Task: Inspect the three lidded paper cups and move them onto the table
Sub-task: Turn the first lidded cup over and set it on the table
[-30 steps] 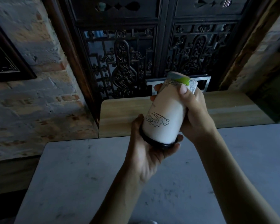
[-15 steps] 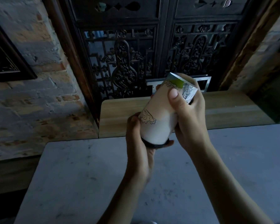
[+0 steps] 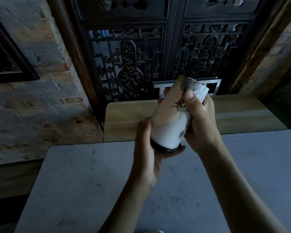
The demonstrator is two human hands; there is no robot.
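paper cup (image 3: 170, 125) tilted, gripped between left hand (image 3: 149, 153) at lid and right hand (image 3: 200, 118)

The grey stone tabletop (image 3: 91, 190) lies bare under the hands; beyond, a pale wooden bench (image 3: 128, 118) abuts the dark carved wooden screen (image 3: 129, 64).

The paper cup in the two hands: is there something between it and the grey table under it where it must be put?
Nothing visible. The paper cup, tilted in the left hand and right hand, hangs over bare grey table.
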